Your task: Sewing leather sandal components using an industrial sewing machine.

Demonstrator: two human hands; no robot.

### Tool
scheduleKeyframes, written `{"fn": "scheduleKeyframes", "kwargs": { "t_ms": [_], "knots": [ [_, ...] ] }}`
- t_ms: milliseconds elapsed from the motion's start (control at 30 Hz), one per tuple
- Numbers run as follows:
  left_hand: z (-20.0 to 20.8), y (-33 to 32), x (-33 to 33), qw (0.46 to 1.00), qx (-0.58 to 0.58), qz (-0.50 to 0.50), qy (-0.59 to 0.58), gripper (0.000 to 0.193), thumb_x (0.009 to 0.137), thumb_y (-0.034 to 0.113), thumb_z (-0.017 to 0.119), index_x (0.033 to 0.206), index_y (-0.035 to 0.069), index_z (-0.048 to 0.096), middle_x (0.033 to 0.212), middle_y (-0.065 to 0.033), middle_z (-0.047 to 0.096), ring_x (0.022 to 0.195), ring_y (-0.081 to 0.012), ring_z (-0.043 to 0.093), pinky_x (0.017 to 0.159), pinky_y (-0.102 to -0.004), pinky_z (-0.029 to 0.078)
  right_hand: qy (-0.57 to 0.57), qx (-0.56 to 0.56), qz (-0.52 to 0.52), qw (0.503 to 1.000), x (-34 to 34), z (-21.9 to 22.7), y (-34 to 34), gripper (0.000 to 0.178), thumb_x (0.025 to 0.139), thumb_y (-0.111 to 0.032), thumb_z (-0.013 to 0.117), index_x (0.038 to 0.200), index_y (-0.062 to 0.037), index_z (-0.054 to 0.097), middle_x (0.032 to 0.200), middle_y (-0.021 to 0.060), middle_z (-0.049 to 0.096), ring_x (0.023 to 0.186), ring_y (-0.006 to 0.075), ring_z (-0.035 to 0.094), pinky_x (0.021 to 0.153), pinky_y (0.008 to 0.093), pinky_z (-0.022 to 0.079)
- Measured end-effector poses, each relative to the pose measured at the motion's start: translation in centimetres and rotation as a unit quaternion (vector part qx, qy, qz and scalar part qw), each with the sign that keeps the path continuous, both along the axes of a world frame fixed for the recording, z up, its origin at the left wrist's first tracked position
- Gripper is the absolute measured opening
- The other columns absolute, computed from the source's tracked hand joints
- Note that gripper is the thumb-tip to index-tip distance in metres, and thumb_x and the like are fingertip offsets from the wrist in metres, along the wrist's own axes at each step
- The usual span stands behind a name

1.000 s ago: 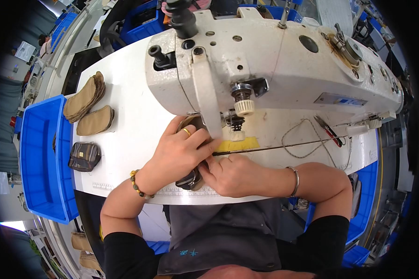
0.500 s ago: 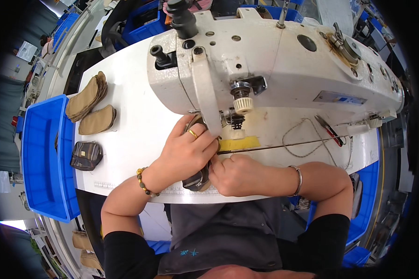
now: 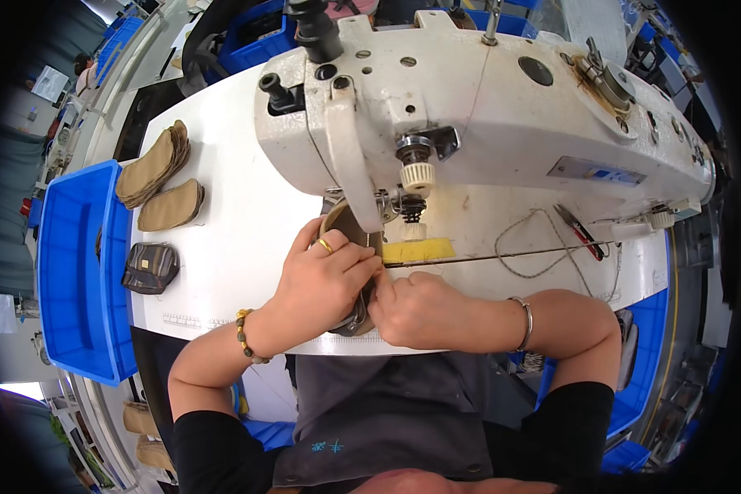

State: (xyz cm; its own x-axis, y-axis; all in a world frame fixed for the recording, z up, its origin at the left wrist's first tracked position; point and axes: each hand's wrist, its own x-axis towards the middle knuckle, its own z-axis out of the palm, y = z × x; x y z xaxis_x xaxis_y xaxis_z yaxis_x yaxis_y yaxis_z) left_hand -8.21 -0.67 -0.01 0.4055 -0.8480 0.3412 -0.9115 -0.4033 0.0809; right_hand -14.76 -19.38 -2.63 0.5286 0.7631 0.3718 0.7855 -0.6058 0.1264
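Observation:
Just below the needle area of a white sewing machine point(image 3: 469, 107), both hands grip a small dark fabric pouch with a tan panel point(image 3: 342, 221). My left hand point(image 3: 325, 276) is closed on its left side, a gold ring on one finger. Against its right edge, the fingers of my right hand point(image 3: 416, 309) are curled and pinch it. The dark lower end point(image 3: 356, 321) of the pouch shows below and between my hands. Its edge under the machine's foot is partly hidden by the white lever arm point(image 3: 350, 165).
On the white table point(image 3: 230, 255) at left lie stacked tan fabric pieces point(image 3: 152, 165), another tan piece point(image 3: 171, 206) and a finished-looking dark pouch point(image 3: 151, 267). A blue bin point(image 3: 86, 280) stands beyond the left edge. Red-handled thread snippers point(image 3: 580, 230) and a looped cord point(image 3: 519, 255) lie right.
The pouch has turned and shifted so more of its tan panel shows above my left hand. Both hands stay closed on it, moving slightly left. The whole view shifts a little.

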Motion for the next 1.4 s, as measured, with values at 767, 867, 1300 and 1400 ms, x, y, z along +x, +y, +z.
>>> {"fn": "scheduleKeyframes", "kwargs": {
  "t_ms": [767, 867, 1300, 1400],
  "knots": [
    [-0.3, -0.9, 0.2, 0.992, -0.066, 0.106, -0.036, 0.026, 0.066, 0.006, 0.074, 0.092, 0.012, 0.075, 0.089, 0.0032, 0.069, 0.082, -0.0172, 0.062, 0.103, -0.0536, 0.036, -0.041, 0.011, -0.022, 0.999, 1.2, -0.8, -0.1, 0.018, 0.071, -0.013, 0.062, 0.072, 0.0052, 0.066, 0.088, 0.0337, 0.068, 0.049, 0.0175, 0.06, 0.043, 0.0268, 0.047],
    [-0.1, -0.7, -0.5, 0.991, -0.035, 0.13, -0.019, 0.027, 0.067, 0.007, 0.075, 0.093, 0.014, 0.075, 0.085, 0.0039, 0.064, 0.089, -0.0187, 0.062, 0.107, -0.0554, 0.031, -0.042, 0.003, -0.026, 0.999, 0.9, -0.5, 0.0, 0.019, 0.072, -0.012, 0.062, 0.073, 0.0061, 0.066, 0.088, 0.034, 0.068, 0.048, 0.0174, 0.06, 0.042, 0.0266, 0.046],
    [-1.3, -0.7, 0.4, 0.99, -0.051, 0.089, 0.097, 0.018, 0.073, 0.009, 0.071, 0.091, 0.012, 0.076, 0.079, 0.0035, 0.058, 0.084, -0.0185, 0.055, 0.097, -0.0508, 0.032, -0.034, 0.014, -0.017, 0.999, 0.4, -0.8, 0.2, 0.02, 0.07, -0.012, 0.062, 0.074, 0.0065, 0.067, 0.087, 0.0329, 0.068, 0.048, 0.0159, 0.058, 0.041, 0.026, 0.044],
    [-1.3, -0.6, 0.8, 0.991, -0.05, 0.081, 0.097, 0.019, 0.073, 0.008, 0.071, 0.091, 0.012, 0.076, 0.079, 0.004, 0.058, 0.084, -0.0186, 0.055, 0.095, -0.0491, 0.033, -0.04, 0.017, -0.022, 0.999, 0.6, -0.9, 0.4, 0.02, 0.069, -0.012, 0.062, 0.075, 0.006, 0.067, 0.089, 0.034, 0.068, 0.047, 0.0158, 0.057, 0.041, 0.0266, 0.044]
  ]
}}
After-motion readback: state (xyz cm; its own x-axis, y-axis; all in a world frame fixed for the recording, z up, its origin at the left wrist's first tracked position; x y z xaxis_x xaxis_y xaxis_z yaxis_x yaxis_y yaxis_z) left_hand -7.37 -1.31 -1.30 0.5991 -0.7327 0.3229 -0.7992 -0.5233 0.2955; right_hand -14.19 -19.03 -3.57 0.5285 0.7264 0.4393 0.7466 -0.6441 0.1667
